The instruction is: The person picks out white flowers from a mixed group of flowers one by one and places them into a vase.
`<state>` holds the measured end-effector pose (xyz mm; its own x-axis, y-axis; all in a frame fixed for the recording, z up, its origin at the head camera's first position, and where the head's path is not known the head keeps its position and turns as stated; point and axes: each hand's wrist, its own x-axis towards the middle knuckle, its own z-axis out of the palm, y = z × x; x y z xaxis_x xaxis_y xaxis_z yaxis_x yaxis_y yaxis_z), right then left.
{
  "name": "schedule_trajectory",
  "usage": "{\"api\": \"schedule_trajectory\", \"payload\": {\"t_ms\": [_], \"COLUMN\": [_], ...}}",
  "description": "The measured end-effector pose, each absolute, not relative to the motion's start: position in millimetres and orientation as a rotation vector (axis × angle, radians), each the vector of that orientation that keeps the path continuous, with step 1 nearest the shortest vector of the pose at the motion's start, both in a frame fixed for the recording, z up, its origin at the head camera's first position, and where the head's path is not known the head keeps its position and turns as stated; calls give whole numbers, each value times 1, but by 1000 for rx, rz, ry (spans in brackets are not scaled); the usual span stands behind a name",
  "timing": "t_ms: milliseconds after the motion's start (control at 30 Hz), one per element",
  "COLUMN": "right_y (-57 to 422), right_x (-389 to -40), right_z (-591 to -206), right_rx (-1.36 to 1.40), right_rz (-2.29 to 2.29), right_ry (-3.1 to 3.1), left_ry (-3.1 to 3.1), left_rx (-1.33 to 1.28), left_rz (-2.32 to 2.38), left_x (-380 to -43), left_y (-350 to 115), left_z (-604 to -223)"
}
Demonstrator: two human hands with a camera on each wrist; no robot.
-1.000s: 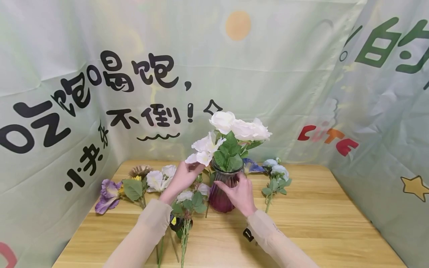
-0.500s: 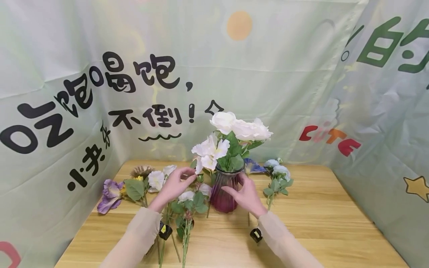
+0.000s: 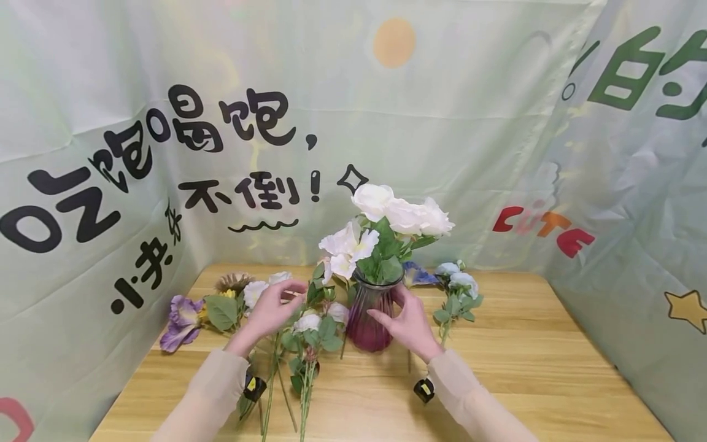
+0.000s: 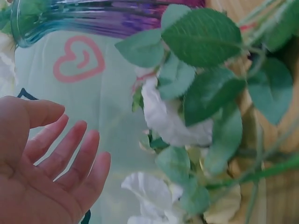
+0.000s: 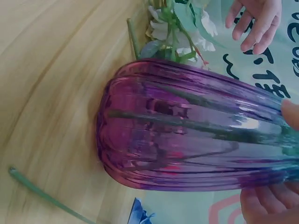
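On the wooden tabletop point(image 3: 525, 356), a purple-tinted fluted glass vase point(image 3: 367, 333) is holding white flowers point(image 3: 405, 215).
The right hand point(image 3: 411, 322) is clasping its side; the left hand point(image 3: 273, 307) is hovering nearby, its grip relaxed.

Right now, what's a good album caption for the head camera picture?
White flowers stand in a purple-bottomed vase held by the right hand; the left hand holds nothing.
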<state>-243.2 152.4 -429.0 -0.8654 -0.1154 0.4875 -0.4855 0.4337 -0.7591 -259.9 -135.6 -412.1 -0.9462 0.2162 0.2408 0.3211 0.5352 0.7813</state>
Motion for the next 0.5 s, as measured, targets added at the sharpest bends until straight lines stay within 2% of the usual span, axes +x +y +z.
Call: {"api": "schedule_trajectory", "payload": {"t_ms": [500], "right_y": [146], "right_x": [-250], "right_z": [-437], "right_rx": [360], "right_rz": [1255], "right_ry": [-2281], "left_ry": [-2657], "left_rx": [-318], "left_rz": [-1171], "left_x": [-243], "left_y": [-182], "left_z": [-419]}}
